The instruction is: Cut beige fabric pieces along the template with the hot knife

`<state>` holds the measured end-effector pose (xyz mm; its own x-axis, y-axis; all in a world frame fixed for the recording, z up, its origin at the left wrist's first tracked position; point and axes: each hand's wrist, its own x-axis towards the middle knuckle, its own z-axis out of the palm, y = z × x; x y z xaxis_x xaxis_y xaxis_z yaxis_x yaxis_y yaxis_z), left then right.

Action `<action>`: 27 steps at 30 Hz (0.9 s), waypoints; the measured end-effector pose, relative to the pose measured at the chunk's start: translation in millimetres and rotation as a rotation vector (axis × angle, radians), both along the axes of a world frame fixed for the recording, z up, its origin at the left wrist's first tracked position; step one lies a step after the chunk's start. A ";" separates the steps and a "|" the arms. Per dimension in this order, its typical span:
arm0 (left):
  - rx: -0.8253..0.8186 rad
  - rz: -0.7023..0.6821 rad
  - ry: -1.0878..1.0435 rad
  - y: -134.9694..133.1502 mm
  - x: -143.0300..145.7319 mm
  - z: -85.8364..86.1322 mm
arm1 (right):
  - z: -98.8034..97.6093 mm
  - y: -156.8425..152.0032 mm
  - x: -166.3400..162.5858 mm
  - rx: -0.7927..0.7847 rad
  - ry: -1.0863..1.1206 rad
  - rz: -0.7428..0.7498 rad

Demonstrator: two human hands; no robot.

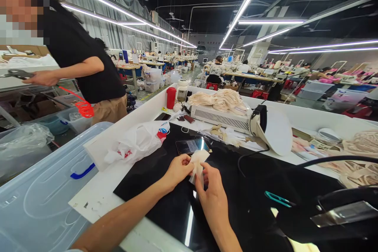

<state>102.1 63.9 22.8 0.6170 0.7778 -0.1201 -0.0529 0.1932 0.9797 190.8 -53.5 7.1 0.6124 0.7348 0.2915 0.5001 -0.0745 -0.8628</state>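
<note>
My left hand [176,170] and my right hand [210,192] meet over a black mat [153,189] on the white worktable. Both pinch a small beige fabric piece [198,161], the left on its left edge, the right on its lower right part. A dark phone [191,145] lies on the mat just beyond the piece. Teal thread snips [277,199] rest on the mat to the right.
A white plastic bag [138,141] lies left of the mat, a clear storage bin lid [44,189] beyond it. A white box [221,118] carries stacked beige fabric [221,100]; a red cup [171,97] stands behind. A person in black [79,63] stands at left holding a tool.
</note>
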 end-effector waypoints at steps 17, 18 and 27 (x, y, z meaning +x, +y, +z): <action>0.102 -0.084 0.025 -5.8 1.1 -0.9 | 7.2 -0.7 10.0 -0.085 0.012 -0.062; 0.108 -0.091 0.030 -6.7 1.5 -1.6 | 8.0 -0.9 10.2 -0.088 0.010 -0.079; 0.144 -0.107 0.071 -6.2 -0.6 2.0 | 13.6 -1.2 25.1 -0.080 0.275 -0.127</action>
<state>101.5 57.7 24.8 0.6908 0.7207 -0.0586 0.0306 0.0519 0.9982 215.9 -54.7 20.6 0.7486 0.6614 0.0468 0.2311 -0.1941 -0.9534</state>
